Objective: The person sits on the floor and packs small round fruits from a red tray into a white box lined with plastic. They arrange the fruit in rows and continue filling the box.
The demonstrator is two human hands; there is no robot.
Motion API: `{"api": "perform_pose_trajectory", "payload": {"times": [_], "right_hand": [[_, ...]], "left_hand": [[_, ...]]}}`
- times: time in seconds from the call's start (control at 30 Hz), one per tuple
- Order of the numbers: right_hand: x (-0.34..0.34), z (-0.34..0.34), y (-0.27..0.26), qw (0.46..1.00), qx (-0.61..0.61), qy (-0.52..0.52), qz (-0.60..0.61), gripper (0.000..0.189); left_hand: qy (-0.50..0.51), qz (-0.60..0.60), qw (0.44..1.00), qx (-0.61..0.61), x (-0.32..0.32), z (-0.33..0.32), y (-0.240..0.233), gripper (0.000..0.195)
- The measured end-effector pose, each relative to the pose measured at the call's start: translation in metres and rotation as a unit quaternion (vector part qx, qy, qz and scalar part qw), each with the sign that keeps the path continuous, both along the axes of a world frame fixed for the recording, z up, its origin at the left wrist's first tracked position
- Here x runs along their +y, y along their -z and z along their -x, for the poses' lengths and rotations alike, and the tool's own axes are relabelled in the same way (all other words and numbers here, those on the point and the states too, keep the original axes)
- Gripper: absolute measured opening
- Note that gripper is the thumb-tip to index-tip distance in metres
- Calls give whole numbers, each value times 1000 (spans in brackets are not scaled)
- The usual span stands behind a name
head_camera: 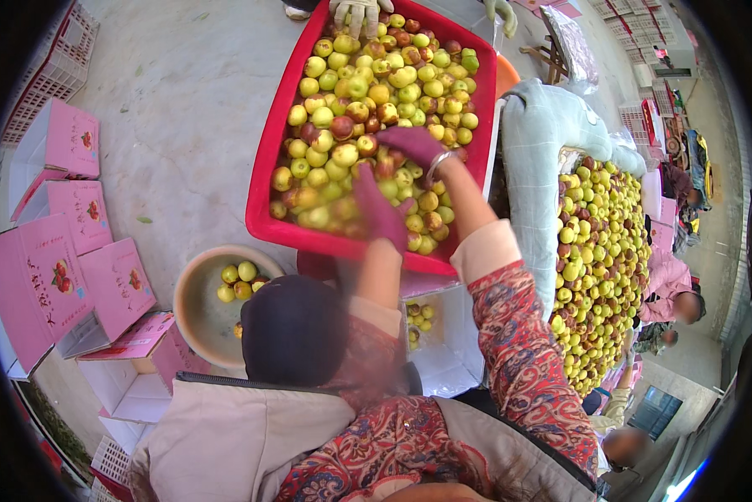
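Note:
A red plastic tray point(260, 182), full of yellow-green and reddish-brown jujubes point(344, 154), lies before me. My left hand point(381, 206), in a purple glove, is over the near half of the fruit, its thumb and fingers apart; it is slightly blurred. Farther up and to the right, my right hand point(415, 147), also gloved, reaches palm down onto the jujubes, its fingertips against them; whether it grips one is hidden. Some jujubes near my left hand are blurred. Another person's gloved hand point(358, 14) rests at the tray's far edge.
A round basin point(194, 326) with several jujubes stands lower left, beside pink cardboard boxes point(43, 282). An open box point(454, 326) with jujubes sits below the tray. At right, a large jujube heap point(592, 263) lies behind a padded cloth edge point(529, 188). Other people are farther right.

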State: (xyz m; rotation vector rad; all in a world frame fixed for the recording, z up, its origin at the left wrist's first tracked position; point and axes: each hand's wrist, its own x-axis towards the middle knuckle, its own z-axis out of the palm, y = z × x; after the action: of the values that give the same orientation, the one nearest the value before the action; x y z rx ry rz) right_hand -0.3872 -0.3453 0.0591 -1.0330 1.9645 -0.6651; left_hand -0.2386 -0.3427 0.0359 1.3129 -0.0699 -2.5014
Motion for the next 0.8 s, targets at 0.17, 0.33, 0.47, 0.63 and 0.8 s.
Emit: {"api": "perform_pose_trajectory", "payload": {"times": [0.17, 0.33, 0.47, 0.63, 0.8], "right_hand": [[20, -60, 7, 943, -157, 279, 94, 33], [51, -78, -7, 949, -24, 267, 163, 27], [102, -93, -36, 921, 67, 314, 219, 26], [194, -122, -62, 870, 112, 401, 262, 23], [288, -188, -20, 826, 29, 491, 274, 27]], "left_hand": [[-61, 72, 994, 62, 4, 4, 26, 47], [-134, 4, 981, 137, 31, 8, 15, 34], [-52, 186, 978, 74, 71, 0, -29, 33], [26, 217, 973, 76, 144, -26, -78, 30], [98, 125, 984, 84, 227, -80, -31, 30]]}}
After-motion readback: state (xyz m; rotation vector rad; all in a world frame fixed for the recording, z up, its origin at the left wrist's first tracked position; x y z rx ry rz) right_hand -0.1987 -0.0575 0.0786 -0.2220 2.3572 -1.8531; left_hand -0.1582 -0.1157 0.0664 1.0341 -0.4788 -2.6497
